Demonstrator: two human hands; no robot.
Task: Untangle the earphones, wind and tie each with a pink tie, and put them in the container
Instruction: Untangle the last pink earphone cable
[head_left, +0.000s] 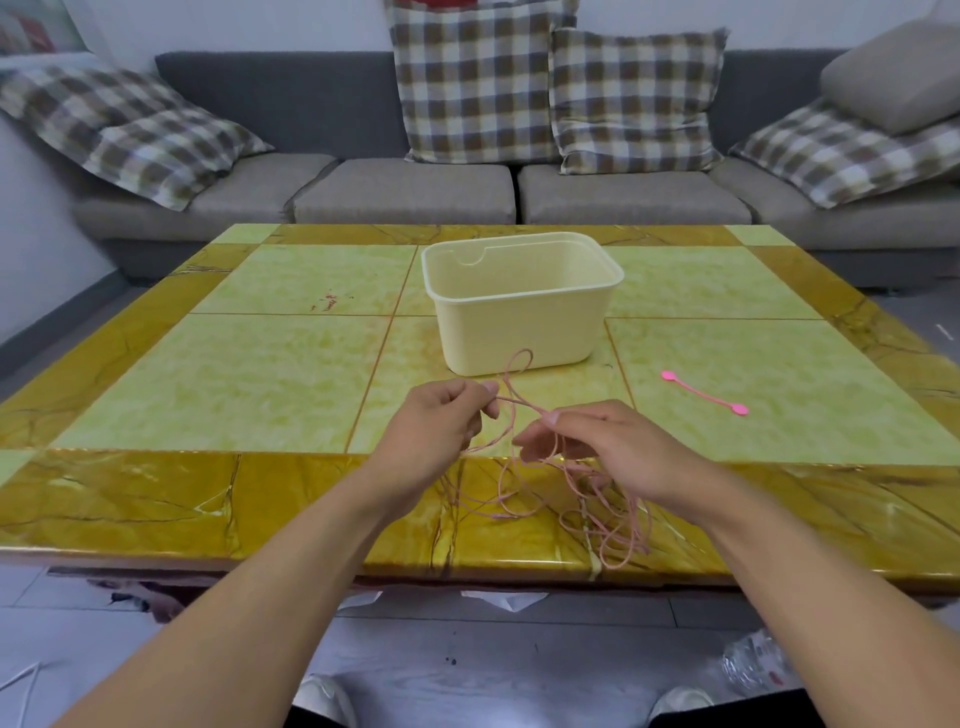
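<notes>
Left hand (441, 421): pinching the pink earphones (524, 467) between thumb and fingers, holding them up over the table (208, 364).
Right hand (597, 447): pinching the same cord, fingers curling around it.
Earphones: hanging in messy loops between both hands, the low loops lying on the table's near edge.
Container (522, 304): sitting just behind the hands.
Pink tie (705, 393): lying flat to the right, apart from the hands.
</notes>
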